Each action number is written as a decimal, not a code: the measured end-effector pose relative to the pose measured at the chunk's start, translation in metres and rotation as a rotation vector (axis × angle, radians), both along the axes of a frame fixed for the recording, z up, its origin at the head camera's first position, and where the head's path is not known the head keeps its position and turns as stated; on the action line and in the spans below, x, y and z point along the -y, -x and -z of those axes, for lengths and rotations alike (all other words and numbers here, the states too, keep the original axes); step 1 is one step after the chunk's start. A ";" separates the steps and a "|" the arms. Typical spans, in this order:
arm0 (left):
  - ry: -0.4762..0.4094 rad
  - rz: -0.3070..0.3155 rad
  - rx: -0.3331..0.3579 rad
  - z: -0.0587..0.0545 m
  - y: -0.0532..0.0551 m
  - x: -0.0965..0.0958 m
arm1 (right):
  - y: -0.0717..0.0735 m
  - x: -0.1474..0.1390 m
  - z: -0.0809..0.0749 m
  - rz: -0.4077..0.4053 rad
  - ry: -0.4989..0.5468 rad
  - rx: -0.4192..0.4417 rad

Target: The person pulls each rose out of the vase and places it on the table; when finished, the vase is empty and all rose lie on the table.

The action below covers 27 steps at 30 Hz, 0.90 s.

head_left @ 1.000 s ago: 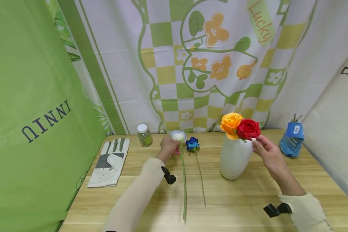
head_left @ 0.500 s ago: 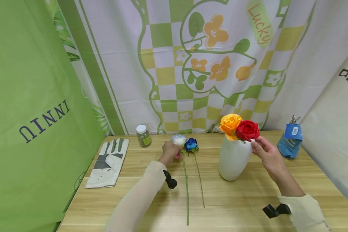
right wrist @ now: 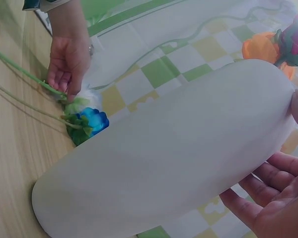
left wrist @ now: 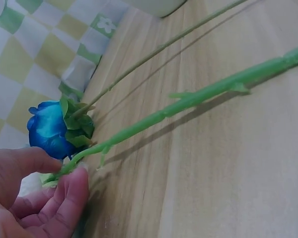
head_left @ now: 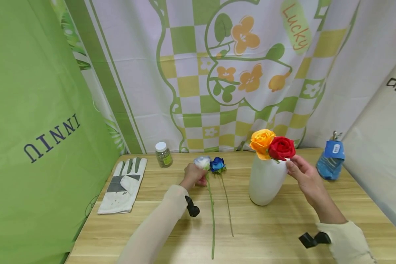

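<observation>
Pinch of left hand (head_left: 193, 175) on stem (left wrist: 188, 101) of white flower (head_left: 202, 161), likely for control; blue flower (head_left: 217, 165) just beyond fingertips (left wrist: 80, 177); grip of right hand (head_left: 309, 179) on vase (head_left: 266, 181), likely for steadiness.

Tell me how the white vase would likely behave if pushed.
The white vase would probably tip if pushed high up, being tall with a narrower base. The red rose and orange rose above its rim could make it more top-heavy. Its smooth surface may feel slippery, though the right hand at its rim might steady it.

Checkered curtain (head_left: 188, 86) behind wooden table (head_left: 257, 234)
</observation>
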<state>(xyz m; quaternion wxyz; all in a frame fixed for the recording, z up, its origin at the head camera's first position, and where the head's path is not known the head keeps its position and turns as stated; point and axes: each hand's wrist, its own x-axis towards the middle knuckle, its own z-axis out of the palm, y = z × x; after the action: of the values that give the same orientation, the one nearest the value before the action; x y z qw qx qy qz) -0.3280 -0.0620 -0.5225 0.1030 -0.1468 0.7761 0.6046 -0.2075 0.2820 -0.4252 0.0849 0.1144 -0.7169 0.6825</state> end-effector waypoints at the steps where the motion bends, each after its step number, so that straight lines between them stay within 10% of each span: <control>1: 0.008 0.004 0.001 0.000 0.000 0.000 | 0.000 0.000 0.000 0.001 0.005 0.001; 16: 0.271 0.064 -0.076 -0.004 -0.004 0.017 | -0.001 0.003 0.000 -0.001 0.040 -0.007; 27: 0.202 0.240 -0.227 -0.056 -0.017 0.000 | -0.002 0.003 0.001 -0.007 0.061 -0.013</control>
<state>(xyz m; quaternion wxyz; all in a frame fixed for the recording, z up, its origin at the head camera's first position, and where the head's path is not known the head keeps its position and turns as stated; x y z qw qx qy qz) -0.3111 -0.0622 -0.4668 0.0710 0.0063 0.8515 0.5194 -0.2059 0.2792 -0.4257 0.0905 0.1185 -0.6948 0.7036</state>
